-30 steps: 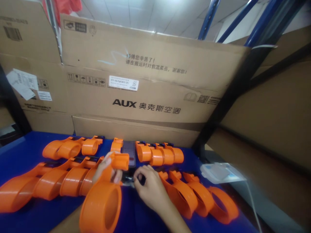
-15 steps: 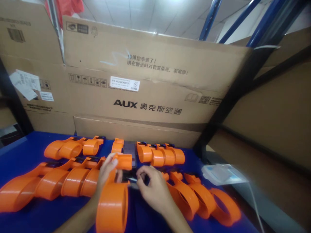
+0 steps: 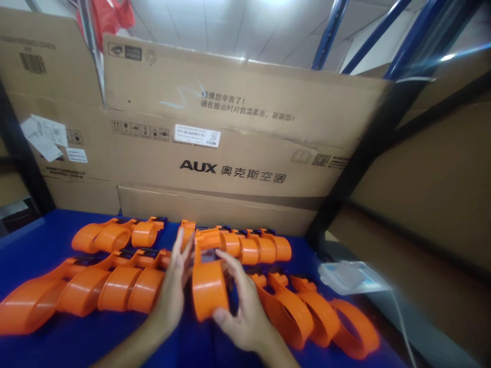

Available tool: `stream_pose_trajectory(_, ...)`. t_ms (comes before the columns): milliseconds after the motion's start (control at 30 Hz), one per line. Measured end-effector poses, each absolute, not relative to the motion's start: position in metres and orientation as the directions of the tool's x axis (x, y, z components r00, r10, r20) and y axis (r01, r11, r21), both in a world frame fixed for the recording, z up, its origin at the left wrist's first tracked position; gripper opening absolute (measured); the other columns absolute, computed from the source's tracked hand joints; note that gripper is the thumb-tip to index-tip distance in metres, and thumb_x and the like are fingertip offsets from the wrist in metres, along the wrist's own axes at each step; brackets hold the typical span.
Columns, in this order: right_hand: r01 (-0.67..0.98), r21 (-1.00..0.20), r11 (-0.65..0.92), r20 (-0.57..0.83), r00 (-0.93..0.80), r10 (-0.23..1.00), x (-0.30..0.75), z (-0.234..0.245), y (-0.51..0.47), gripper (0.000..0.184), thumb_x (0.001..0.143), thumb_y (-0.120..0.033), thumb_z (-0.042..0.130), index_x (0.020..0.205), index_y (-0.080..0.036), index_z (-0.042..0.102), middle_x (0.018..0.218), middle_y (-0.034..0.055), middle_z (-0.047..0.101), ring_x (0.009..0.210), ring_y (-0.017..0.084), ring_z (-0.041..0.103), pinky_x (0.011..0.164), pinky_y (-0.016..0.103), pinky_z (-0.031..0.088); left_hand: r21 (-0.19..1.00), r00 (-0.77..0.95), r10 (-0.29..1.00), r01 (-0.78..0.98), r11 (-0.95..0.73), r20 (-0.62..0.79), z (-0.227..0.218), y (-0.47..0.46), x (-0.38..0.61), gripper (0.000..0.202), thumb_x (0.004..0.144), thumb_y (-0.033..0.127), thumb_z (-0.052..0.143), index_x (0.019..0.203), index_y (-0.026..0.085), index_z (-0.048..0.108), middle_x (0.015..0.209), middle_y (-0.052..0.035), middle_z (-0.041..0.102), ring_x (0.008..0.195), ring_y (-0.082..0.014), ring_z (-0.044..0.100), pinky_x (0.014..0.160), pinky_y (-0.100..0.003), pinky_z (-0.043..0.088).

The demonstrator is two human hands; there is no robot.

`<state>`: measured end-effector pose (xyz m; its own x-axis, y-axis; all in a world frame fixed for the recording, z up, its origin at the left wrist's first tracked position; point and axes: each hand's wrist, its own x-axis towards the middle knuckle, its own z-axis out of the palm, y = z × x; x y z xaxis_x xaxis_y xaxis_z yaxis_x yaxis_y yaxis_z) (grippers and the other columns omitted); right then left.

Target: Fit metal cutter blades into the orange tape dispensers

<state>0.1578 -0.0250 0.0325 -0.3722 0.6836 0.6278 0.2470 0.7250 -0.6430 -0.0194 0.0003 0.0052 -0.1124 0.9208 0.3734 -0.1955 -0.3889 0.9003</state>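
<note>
An orange plastic ring with a stem and crosspiece is held upright in front of me. My right hand grips the ring from the right, its thumb at the lower edge and its fingers higher up behind it. My left hand is open on the left side of the piece, fingers stretched out and pointing up. Whether its fingertips touch the stem, I cannot tell. A dark flat device lies behind the held piece, mostly covered by it.
Similar orange rings stand in rows on the blue tabletop, to the left and right. More stand at the back. A big cardboard sheet closes off the rear. A clear plastic box sits at the right, beside a dark rack post.
The orange ring has moved right and away from me, passing from my left hand to my right. My left hand has opened. The thin pointed thing by my right fingers is out of sight.
</note>
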Motion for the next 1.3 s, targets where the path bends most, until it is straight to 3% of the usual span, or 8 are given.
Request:
stream_pose_trajectory(67, 0.278, -0.638, 0.719, 0.672, -0.255, 0.695, 0.159, 0.026, -0.021, 0.078, 0.093, -0.071, 0.045, 0.15, -0.02, 0.034, 0.144, 0.0172, 0.052, 0.128, 0.035, 0.055, 0.107, 0.048, 0.045, 0.828, 0.017, 0.829, -0.067, -0.556, 0.558, 0.002, -0.003, -0.021, 0.075, 0.095, 0.069, 0.036, 0.159, 0.036, 0.019, 0.165, -0.0084, 0.028, 0.146, -0.0337, 0.035, 0.114, -0.053, 0.037)
stream_pose_trajectory(133, 0.311, -0.635, 0.708, 0.681, -0.208, 0.702, 0.161, 0.02, -0.019, 0.079, 0.093, -0.073, 0.04, 0.151, -0.019, 0.034, 0.147, 0.0176, 0.049, 0.131, 0.036, 0.052, 0.11, 0.051, 0.042, 0.695, 0.177, 0.704, 0.119, -0.709, 0.688, 0.003, -0.008, -0.023, 0.09, 0.086, 0.07, 0.055, 0.16, 0.033, 0.018, 0.166, -0.0107, 0.024, 0.149, -0.0381, 0.028, 0.118, -0.058, 0.029)
stream_pose_trajectory(233, 0.304, -0.624, 0.72, 0.68, -0.242, 0.692, 0.164, 0.016, -0.017, 0.082, 0.094, -0.077, 0.029, 0.153, -0.02, 0.031, 0.15, 0.0171, 0.045, 0.135, 0.037, 0.047, 0.112, 0.054, 0.038, 0.519, 0.359, 0.613, 0.33, -0.789, 0.704, 0.015, -0.015, -0.026, 0.104, 0.072, 0.058, 0.079, 0.157, 0.027, 0.027, 0.156, -0.0162, 0.041, 0.142, -0.0412, 0.038, 0.115, -0.062, 0.033)
stream_pose_trajectory(367, 0.27, -0.63, 0.728, 0.662, -0.305, 0.685, 0.166, 0.014, -0.016, 0.081, 0.095, -0.076, 0.018, 0.155, -0.022, 0.028, 0.153, 0.0154, 0.041, 0.137, 0.036, 0.043, 0.113, 0.054, 0.036, 0.387, 0.443, 0.569, 0.437, -0.812, 0.693, 0.039, -0.017, -0.039, 0.091, 0.073, 0.038, 0.083, 0.151, 0.029, 0.036, 0.145, -0.0137, 0.055, 0.133, -0.0368, 0.05, 0.111, -0.058, 0.043)
stream_pose_trajectory(500, 0.284, -0.659, 0.696, 0.663, -0.218, 0.716, 0.165, 0.012, -0.013, 0.073, 0.098, -0.072, 0.02, 0.151, -0.024, 0.037, 0.127, 0.0123, 0.058, 0.108, 0.029, 0.06, 0.095, 0.046, 0.049, 0.238, 0.519, 0.478, 0.463, -0.854, 0.708, 0.071, -0.003, -0.083, 0.083, 0.078, 0.035, 0.079, 0.15, 0.029, 0.038, 0.142, -0.0123, 0.058, 0.132, -0.0343, 0.052, 0.111, -0.056, 0.044)
stream_pose_trajectory(767, 0.321, -0.659, 0.681, 0.67, -0.161, 0.724, 0.163, 0.012, -0.011, 0.065, 0.101, -0.065, 0.021, 0.14, -0.024, 0.051, 0.112, 0.0101, 0.061, 0.094, 0.026, 0.058, 0.082, 0.041, 0.049, 0.11, 0.565, 0.675, 0.723, -0.682, 0.474, 0.105, 0.073, -0.18, 0.071, 0.084, 0.053, 0.069, 0.148, 0.031, 0.046, 0.14, -0.0093, 0.059, 0.129, -0.0363, 0.048, 0.109, -0.055, 0.035)
stream_pose_trajectory(1000, 0.353, -0.645, 0.678, 0.663, -0.183, 0.726, 0.164, 0.017, -0.012, 0.062, 0.102, -0.061, 0.021, 0.14, -0.023, 0.052, 0.11, 0.0101, 0.062, 0.094, 0.027, 0.059, 0.082, 0.041, 0.049, 0.111, 0.593, 0.754, 0.761, -0.639, 0.281, 0.083, 0.103, -0.176, 0.073, 0.082, 0.06, 0.066, 0.147, 0.029, 0.05, 0.138, -0.012, 0.062, 0.125, -0.0378, 0.048, 0.105, -0.05, 0.032)
stream_pose_trajectory(1300, 0.365, -0.616, 0.698, 0.665, -0.233, 0.709, 0.163, 0.02, -0.014, 0.054, 0.104, -0.055, 0.024, 0.138, -0.025, 0.054, 0.111, 0.0087, 0.062, 0.097, 0.027, 0.059, 0.086, 0.041, 0.048, 0.068, 0.605, 0.776, 0.779, -0.623, 0.179, 0.062, 0.118, -0.17, 0.079, 0.083, 0.061, 0.063, 0.153, 0.03, 0.042, 0.156, -0.013, 0.046, 0.133, -0.0415, 0.043, 0.108, -0.053, 0.028)
